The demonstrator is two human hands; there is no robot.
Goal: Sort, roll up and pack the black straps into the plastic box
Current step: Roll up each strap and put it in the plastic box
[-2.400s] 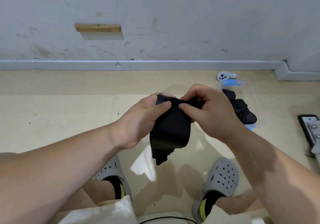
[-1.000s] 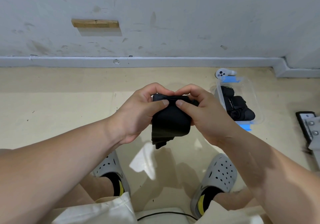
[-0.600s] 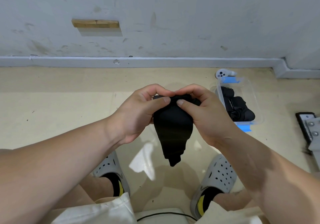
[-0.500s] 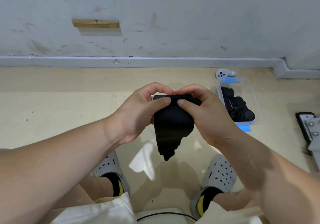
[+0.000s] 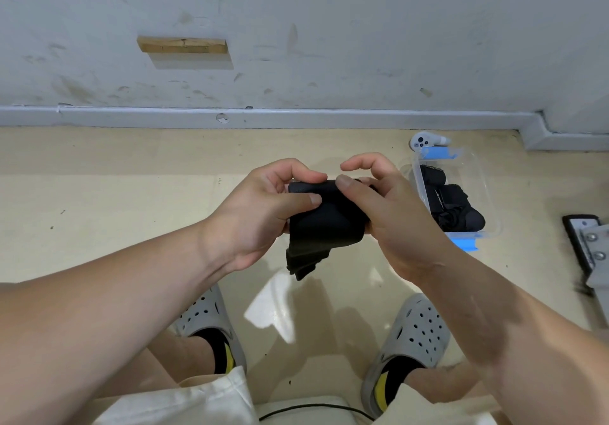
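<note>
The strap (image 5: 324, 223) is held in the air between both hands at the middle of the view, above the floor (image 5: 99, 194) and between the person's knees. Its upper part is wound into a short roll at 12 o'clock. A loose tail (image 5: 304, 263) hangs from it toward 6 o'clock, crumpled at its end.

The left hand (image 5: 260, 214) grips the roll's 9 o'clock end, thumb laid across the front and fingers curled over the top. The right hand (image 5: 395, 220) pinches the 3 o'clock end, thumb pressed on the roll and the lower fingers behind it. Its forefinger arches clear above the roll and touches nothing.

The strap looks light, soft and limp, like a wide fabric band. It sags under its own weight and would probably spring loose if the pinch eased. It looks neither fragile nor slippery. The best hold is likely at both ends of the roll, thumbs in front and fingers behind, so that each turn is trapped while the tail is fed up. A grip on the tail alone would probably let the roll unwind.

The box (image 5: 487, 190) sits on the floor at 3 o'clock of the hands, lid off, with several dark rolled straps (image 5: 451, 200) inside. Room seems to remain for this one.
</note>
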